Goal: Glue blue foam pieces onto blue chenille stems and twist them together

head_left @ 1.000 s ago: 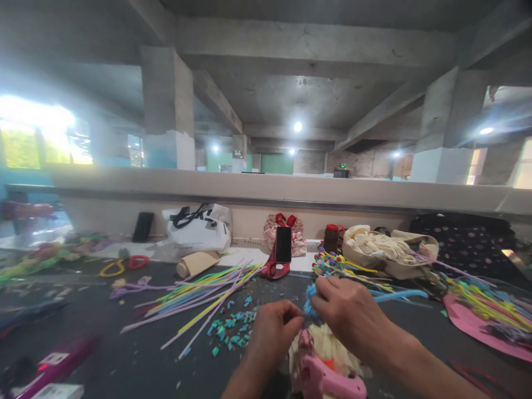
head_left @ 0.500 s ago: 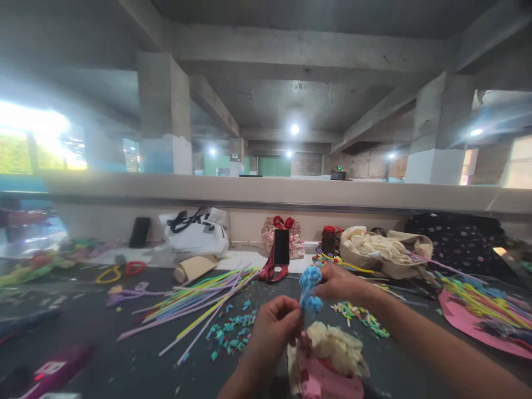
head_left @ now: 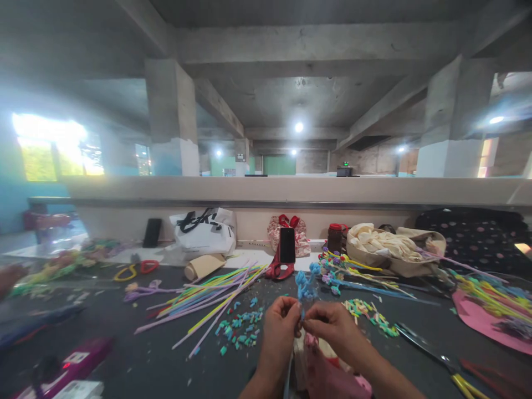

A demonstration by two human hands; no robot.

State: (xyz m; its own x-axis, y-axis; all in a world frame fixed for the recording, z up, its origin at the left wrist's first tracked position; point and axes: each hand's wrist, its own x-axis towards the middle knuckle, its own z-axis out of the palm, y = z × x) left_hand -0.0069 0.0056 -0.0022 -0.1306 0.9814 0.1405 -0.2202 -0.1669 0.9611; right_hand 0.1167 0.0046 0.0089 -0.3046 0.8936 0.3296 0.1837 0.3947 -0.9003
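Note:
A blue fuzzy flower, seemingly of pipe cleaner (head_left: 306, 284), stands upright above my fingertips, with several curled loops at its top. Low on its stem, my left hand (head_left: 279, 328) pinches it between thumb and fingers. Right beside it, my right hand (head_left: 336, 327) is closed in a pinch on the same stem. Their fingertips almost meet, so the gripped part is hidden. Beneath my hands lies a pink item (head_left: 322, 372) that I cannot name, partly covered by my right wrist. Cut blue and green bits (head_left: 241, 327) lie to the left of my left hand.
Long coloured pipe cleaners (head_left: 211, 296) spread at left. Scissors with yellow handles (head_left: 432, 349) lie at right. A phone (head_left: 287, 245) stands against a patterned bag. More cut pieces (head_left: 372, 317), finished stems (head_left: 332, 277) and a pink sheet (head_left: 486, 321) are around. Another person's hand (head_left: 10, 277) shows at far left.
My right hand has come down from the blue flower's top to its stem beside my left hand. The view has shifted slightly, and the scissors at right now show.

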